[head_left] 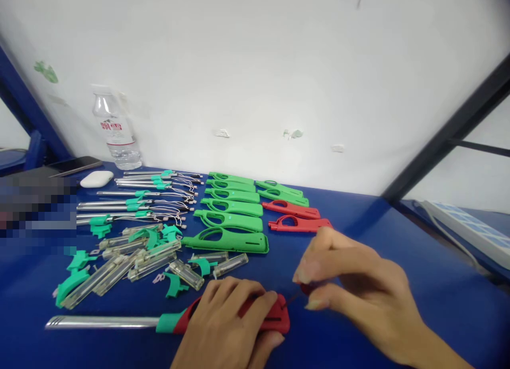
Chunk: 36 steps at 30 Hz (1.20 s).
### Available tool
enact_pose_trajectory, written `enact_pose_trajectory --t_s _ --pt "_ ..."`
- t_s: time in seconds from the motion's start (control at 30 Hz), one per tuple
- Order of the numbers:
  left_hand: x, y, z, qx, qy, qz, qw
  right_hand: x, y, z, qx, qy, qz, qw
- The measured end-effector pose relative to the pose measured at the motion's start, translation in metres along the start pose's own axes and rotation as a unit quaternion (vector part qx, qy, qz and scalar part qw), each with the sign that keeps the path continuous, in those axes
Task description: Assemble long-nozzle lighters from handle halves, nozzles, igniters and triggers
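Note:
A long-nosed lighter with a red handle (282,327), a teal collar (168,322) and a silver metal tube (103,322) lies on the table, its tube pointing left. My left hand (227,326) is wrapped over the red handle and presses it down. Between the thumb and fingertips of my right hand (366,292) is a small dark red piece (306,289) with a thin shaft, mostly hidden by the fingers. The shaft slants down to the handle's right end, near a dark slot. I cannot tell whether it goes in.
Behind lie green handle shells (227,240), red handle shells (298,223), wired metal tubes (103,206), clear fuel tanks (153,266) and teal triggers (173,285). A water bottle (119,138) and a white case (96,179) stand back left. A power strip (474,231) is at right.

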State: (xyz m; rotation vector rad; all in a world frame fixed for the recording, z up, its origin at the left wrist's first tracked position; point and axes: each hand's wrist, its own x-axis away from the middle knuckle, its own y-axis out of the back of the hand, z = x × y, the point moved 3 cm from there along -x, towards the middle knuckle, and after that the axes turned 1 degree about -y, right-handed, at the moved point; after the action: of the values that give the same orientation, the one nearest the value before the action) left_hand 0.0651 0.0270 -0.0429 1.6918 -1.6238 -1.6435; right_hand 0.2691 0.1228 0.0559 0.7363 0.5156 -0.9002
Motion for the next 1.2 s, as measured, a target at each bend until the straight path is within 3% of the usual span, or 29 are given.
enact_pose_trajectory --t_s 0.2,0.33,0.63,0.83,1.03,1.2 --pt "0.002 0.001 0.001 0.007 0.007 -0.001 1.0 0.005 0.001 0.0 -0.023 -0.058 0.044 0.997" --pt "0.003 0.003 0.0 0.007 0.004 -0.004 1.0 0.004 -0.001 -0.001 -0.071 -0.082 0.013 0.994" --pt "0.003 0.002 0.0 0.009 0.017 -0.004 1.0 0.001 -0.001 0.0 -0.003 -0.051 -0.035 0.998" --pt "0.003 0.003 0.0 0.016 0.014 -0.015 1.0 0.003 0.004 -0.002 0.002 -0.086 -0.044 0.995" --pt "0.002 0.001 0.001 -0.002 -0.007 -0.017 1.0 0.0 0.017 -0.012 0.031 -0.091 -0.17 0.981" --pt "0.005 0.0 0.0 -0.014 -0.01 -0.017 1.0 -0.004 0.013 -0.021 0.128 -0.134 -0.128 0.974"
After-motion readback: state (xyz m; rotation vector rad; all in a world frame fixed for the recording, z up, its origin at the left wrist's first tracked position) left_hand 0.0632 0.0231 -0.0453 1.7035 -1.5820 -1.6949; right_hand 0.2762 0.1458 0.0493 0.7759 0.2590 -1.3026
